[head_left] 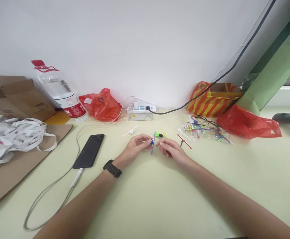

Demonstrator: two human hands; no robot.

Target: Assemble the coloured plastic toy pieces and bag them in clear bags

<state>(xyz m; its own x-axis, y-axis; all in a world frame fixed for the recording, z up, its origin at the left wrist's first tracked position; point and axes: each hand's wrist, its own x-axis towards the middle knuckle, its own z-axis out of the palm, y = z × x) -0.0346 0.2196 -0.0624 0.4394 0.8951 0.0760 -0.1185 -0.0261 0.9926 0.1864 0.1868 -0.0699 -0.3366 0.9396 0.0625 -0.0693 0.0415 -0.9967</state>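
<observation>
Between the thumb and fingers of my left hand [140, 145] is a small blue plastic piece [152, 143] with a thin blue-purple stick [153, 147] standing across it. Close by on the right, my right hand [170, 148] has its fingers curled in, and what they pinch, if anything, is too small to make out. Just beyond the hands lie a green round piece [157, 134], a black round piece [160, 135] and a yellow stick [163, 132]. A white stick piece [131, 131] rests left of them. Beside my right hand are red sticks [185, 141] with a dark piece.
Clear bags with coloured sticks [204, 129] lie at the right, near red plastic [249, 122] and a striped bag [210, 103]. A power strip [141, 108] stands by the wall. At left are a phone [89, 151] on a cable, a large bottle [66, 94] and white straps [13, 136].
</observation>
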